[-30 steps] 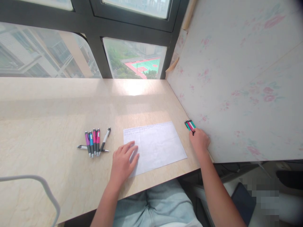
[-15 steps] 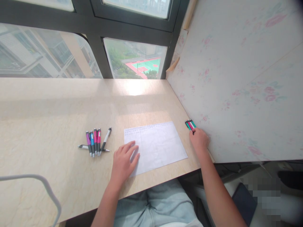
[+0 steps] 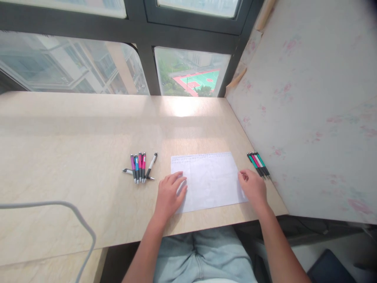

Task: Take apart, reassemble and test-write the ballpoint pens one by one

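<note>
Bare forearms, pale-blue trousers — creased, front-seamed

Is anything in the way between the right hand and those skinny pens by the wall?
Nothing that I can see! The right hand is at the paper's right edge, and the skinny pens lie just past it, beside the wall.

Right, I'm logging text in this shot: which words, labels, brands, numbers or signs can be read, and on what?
None can be read.
White rectangular paper sheet: rows of small marks along its far edge, too small to read.
Slim blue-and-black pen: pale patch on it, too small to tell whether it bears print.
</note>
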Demonstrator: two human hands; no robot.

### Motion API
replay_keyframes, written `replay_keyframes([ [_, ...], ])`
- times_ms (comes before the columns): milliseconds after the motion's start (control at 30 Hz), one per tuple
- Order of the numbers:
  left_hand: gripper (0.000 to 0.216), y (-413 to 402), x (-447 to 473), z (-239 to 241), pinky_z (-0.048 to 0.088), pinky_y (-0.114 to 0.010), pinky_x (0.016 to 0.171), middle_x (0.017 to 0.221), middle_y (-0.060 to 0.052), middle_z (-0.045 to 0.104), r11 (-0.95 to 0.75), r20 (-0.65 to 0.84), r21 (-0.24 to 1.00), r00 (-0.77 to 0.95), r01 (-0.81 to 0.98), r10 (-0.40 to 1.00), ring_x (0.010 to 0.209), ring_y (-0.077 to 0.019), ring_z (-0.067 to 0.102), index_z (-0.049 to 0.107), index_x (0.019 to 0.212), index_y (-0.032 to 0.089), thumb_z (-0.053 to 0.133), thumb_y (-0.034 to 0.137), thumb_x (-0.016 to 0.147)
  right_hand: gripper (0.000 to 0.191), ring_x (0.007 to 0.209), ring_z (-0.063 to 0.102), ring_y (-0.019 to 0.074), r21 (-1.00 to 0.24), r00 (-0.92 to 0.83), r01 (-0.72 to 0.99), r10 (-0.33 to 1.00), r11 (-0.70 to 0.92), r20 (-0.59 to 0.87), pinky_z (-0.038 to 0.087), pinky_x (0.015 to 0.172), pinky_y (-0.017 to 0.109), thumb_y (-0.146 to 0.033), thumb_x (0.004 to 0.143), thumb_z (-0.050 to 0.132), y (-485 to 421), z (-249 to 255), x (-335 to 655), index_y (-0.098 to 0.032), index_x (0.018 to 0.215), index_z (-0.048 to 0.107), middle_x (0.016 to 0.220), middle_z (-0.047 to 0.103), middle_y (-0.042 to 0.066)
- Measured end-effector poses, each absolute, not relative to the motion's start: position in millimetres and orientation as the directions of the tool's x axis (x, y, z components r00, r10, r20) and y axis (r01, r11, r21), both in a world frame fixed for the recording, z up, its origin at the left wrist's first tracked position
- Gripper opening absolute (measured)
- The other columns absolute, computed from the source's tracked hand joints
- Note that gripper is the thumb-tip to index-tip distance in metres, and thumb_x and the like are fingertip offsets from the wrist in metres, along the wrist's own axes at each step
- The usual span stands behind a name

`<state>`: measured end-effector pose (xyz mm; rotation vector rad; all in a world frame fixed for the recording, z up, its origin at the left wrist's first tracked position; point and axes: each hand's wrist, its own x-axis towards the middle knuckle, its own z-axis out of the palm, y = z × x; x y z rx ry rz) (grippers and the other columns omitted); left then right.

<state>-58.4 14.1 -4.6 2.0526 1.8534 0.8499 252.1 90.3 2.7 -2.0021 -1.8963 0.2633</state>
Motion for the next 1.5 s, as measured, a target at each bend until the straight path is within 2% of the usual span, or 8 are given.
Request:
replay_keyframes([
  [133, 0.022, 11.2, -61.4, 1.7, 0.048, -0.041, 0.094, 0.119, -0.008, 0.066, -0.12, 0.31, 0.709, -0.154, 0.694, 0.938, 0.112, -0.0233, 0.061, 0.065, 0.106, 0.023, 0.05, 0.025, 0.091, 0.025, 0.07, 0.061, 0.0176, -0.631, -0.108, 0.763, 0.99, 0.142, 0.093, 0.045, 0.068, 0.027, -0.033, 0.089, 0.046, 51.5, 2.2, 206.5, -0.02, 0.09, 0.067, 0.082, 0.07, 0.005],
  [267, 0.02, 4.0, -76.4, 14.7, 0.052, -0.031, 0.075, 0.106, -0.007, 0.07, -0.026, 0.316, 0.742, -0.315, 0.67, 0.895, 0.086, -0.0179, 0.066, 0.065, 0.103, 0.02, 0.05, 0.026, 0.09, 0.027, 0.071, 0.064, 0.0183, -0.703, -0.151, 0.689, 0.983, 0.179, 0.102, 0.049, 0.069, 0.028, -0.034, 0.092, 0.045, 25.2, -2.3, 176.8, -0.02, 0.092, 0.068, 0.087, 0.072, 0.007],
  [433, 0.019, -4.7, -109.2, 28.5, 0.047, -0.027, 0.065, 0.088, -0.004, 0.07, 0.215, 0.318, 0.55, -0.44, 0.807, 0.84, 0.067, -0.015, 0.059, 0.067, 0.1, 0.019, 0.055, 0.027, 0.088, 0.02, 0.073, 0.066, 0.0182, -0.733, -0.165, 0.595, 0.943, 0.33, 0.29, 0.052, 0.068, 0.029, -0.027, 0.093, 0.048, 13.1, -16.4, 172.4, -0.019, 0.092, 0.067, 0.087, 0.073, 0.007],
  [600, 0.022, 4.2, -128.1, 40.6, 0.042, -0.028, 0.062, 0.102, -0.006, 0.07, 0.345, 0.3, 0.331, -0.444, 0.878, 0.844, 0.074, -0.0177, 0.062, 0.067, 0.103, 0.021, 0.053, 0.03, 0.089, 0.011, 0.064, 0.065, 0.0155, -0.717, -0.117, 0.561, 0.897, 0.414, 0.427, 0.051, 0.062, 0.026, -0.02, 0.09, 0.055, 7.9, -20.2, 177.1, -0.018, 0.092, 0.066, 0.08, 0.072, 0.005],
  [1167, 0.029, 63.8, -126.4, 44.6, 0.046, -0.036, 0.065, 0.107, -0.014, 0.069, 0.347, -0.021, 0.041, -0.347, 0.937, 0.938, 0.089, -0.0307, 0.066, 0.064, 0.108, 0.02, 0.045, 0.032, 0.09, 0.013, 0.061, 0.061, 0.0144, -0.803, -0.041, 0.493, 0.931, 0.335, 0.364, 0.049, 0.059, 0.026, -0.021, 0.09, 0.055, 12.8, -15.7, 175.6, -0.019, 0.091, 0.067, 0.077, 0.07, 0.003],
  [1267, 0.029, 67.6, -129.4, 44.4, 0.045, -0.035, 0.066, 0.104, -0.014, 0.068, 0.315, 0.048, 0.12, -0.323, 0.941, 0.945, 0.089, -0.0297, 0.064, 0.065, 0.109, 0.018, 0.046, 0.028, 0.088, 0.014, 0.064, 0.063, 0.0148, -0.814, -0.062, 0.471, 0.934, 0.339, 0.353, 0.05, 0.06, 0.026, -0.021, 0.091, 0.053, 13.4, -14.8, 175.3, -0.019, 0.093, 0.067, 0.081, 0.071, 0.004],
  [1367, 0.028, 63.8, -127.5, 47.5, 0.044, -0.032, 0.067, 0.094, -0.01, 0.068, 0.257, 0.132, 0.418, -0.338, 0.871, 0.932, 0.08, -0.024, 0.063, 0.066, 0.107, 0.018, 0.052, 0.03, 0.086, 0.016, 0.069, 0.064, 0.0159, -0.824, -0.088, 0.45, 0.935, 0.344, 0.342, 0.05, 0.063, 0.027, -0.021, 0.092, 0.051, 14.1, -14.5, 175.5, -0.018, 0.094, 0.067, 0.085, 0.072, 0.006],
  [1500, 0.029, 41.9, -100.6, 49.2, 0.04, -0.025, 0.055, 0.078, -0.001, 0.062, 0.161, -0.096, 0.969, -0.316, 0.185, 0.944, 0.061, -0.0142, 0.057, 0.065, 0.104, 0.02, 0.064, 0.038, 0.082, 0.018, 0.067, 0.061, 0.0161, -0.824, -0.107, 0.45, 0.937, 0.345, 0.334, 0.047, 0.061, 0.028, -0.023, 0.092, 0.05, 14.2, -12.2, 176.1, -0.018, 0.094, 0.067, 0.081, 0.069, 0.006],
])
